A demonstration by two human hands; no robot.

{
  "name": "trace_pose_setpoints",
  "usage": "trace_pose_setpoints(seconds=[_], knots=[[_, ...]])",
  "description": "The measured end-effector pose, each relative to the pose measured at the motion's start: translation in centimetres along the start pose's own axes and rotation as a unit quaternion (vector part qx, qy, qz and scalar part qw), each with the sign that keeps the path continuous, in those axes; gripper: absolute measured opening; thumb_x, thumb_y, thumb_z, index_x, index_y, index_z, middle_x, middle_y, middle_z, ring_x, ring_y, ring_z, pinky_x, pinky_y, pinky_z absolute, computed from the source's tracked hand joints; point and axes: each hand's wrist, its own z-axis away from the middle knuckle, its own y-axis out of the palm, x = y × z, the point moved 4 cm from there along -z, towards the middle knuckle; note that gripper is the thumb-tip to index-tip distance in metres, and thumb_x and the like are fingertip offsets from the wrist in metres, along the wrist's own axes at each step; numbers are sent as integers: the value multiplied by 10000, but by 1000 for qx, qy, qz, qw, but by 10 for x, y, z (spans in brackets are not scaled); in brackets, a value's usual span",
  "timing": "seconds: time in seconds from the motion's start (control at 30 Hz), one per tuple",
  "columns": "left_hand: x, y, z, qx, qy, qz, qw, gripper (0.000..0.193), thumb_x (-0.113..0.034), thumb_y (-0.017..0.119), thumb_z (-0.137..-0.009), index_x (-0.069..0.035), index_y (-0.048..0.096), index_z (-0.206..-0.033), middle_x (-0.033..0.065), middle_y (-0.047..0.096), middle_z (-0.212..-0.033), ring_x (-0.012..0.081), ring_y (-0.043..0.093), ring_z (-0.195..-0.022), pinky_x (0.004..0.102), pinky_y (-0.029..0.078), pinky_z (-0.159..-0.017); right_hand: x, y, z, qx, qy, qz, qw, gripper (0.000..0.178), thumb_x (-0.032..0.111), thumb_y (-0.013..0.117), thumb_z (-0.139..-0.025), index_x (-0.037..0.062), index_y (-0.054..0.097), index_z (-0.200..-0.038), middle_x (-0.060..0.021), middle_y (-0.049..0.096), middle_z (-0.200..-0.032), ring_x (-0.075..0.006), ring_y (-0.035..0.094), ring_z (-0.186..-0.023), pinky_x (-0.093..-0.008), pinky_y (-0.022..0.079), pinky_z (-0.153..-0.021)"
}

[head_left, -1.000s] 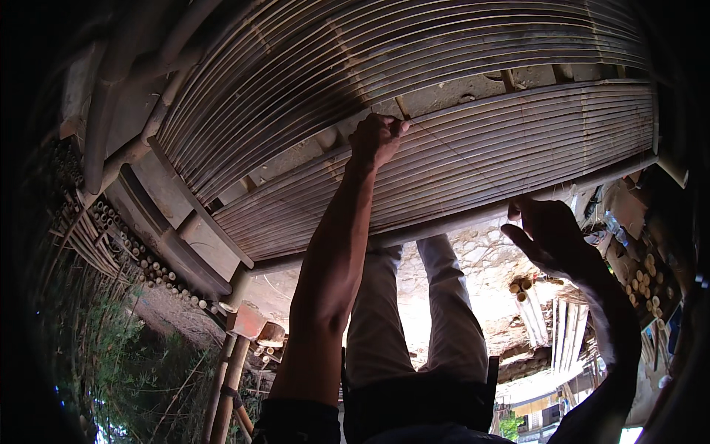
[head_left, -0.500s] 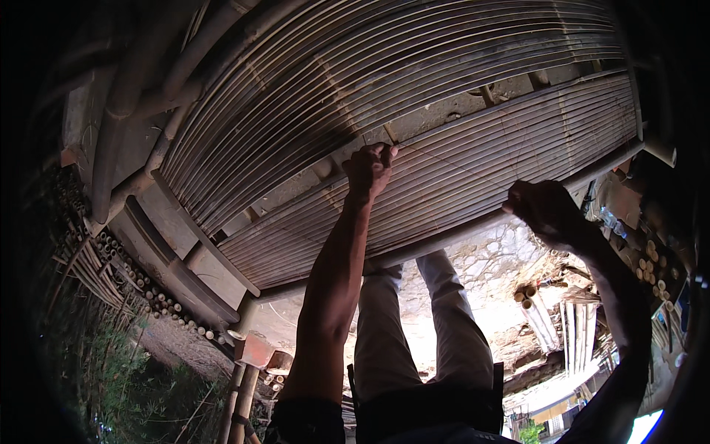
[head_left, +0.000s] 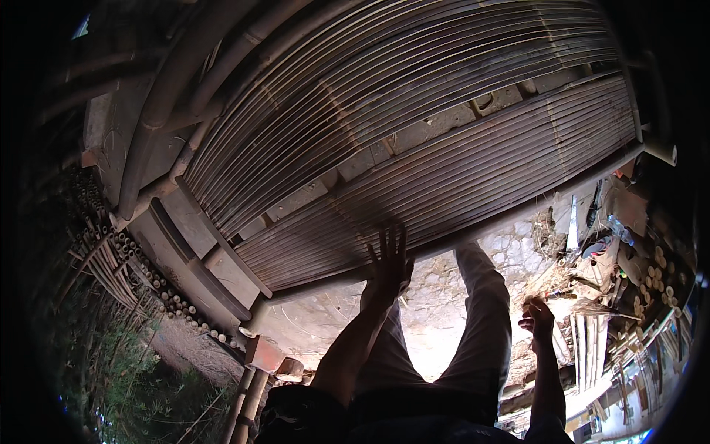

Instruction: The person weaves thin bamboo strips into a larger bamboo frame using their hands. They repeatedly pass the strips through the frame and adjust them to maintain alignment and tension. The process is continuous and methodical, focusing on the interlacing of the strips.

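A low bamboo bench or bed frame (head_left: 473, 237) stretches before me, topped by long thin bamboo slats in two panels. The near slat panel (head_left: 473, 174) and the far slat panel (head_left: 444, 66) have a gap between them, with short cross pieces in it. My left hand (head_left: 388, 263) is open over the near edge, fingers spread toward the near slats; whether they touch is unclear. Lower and to the right, my right hand (head_left: 538, 318) is off the bench beside my leg, fingers curled. What it holds, if anything, is too small to make out.
Cut bamboo poles (head_left: 170, 300) lie stacked at the left, with greenery (head_left: 148, 385) below. At the right are pale split bamboo pieces (head_left: 588, 351), a clear plastic bottle (head_left: 620, 229) and round bamboo ends (head_left: 654, 277). Stony ground (head_left: 510, 240) shows past the bench's near edge.
My left hand has come back from the gap between the panels to the near edge and has opened. My right hand has dropped from above the near rail to beside my leg.
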Motion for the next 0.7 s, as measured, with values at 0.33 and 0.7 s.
trace_pose_setpoints(seconds=[0.33, 0.7], knots=[[-128, -86, -216, -256, 58, 95, 960, 447, -330, 566, -975, -80, 502, -1340, 153, 568, -1272, 346, 535, -1213, 547, 367, -1041, 176, 46, -137, -153, -415, 290, 848, 557, 330, 707, -863, 125, 496, -1336, -69, 684, -716, -276, 665, -652, -415, 492, -603], [-116, -45, -304, -54, -58, 346, 935, 419, -455, 709, -845, -38, 718, -890, 101, 671, -731, 179, 573, -642, 344, 460, -648, 231, 78, -185, 144, -374, -66, 914, 442, 323, 498, -978, 34, 495, -1312, -181, 650, -1156, -368, 632, -1067, -476, 523, -830]])
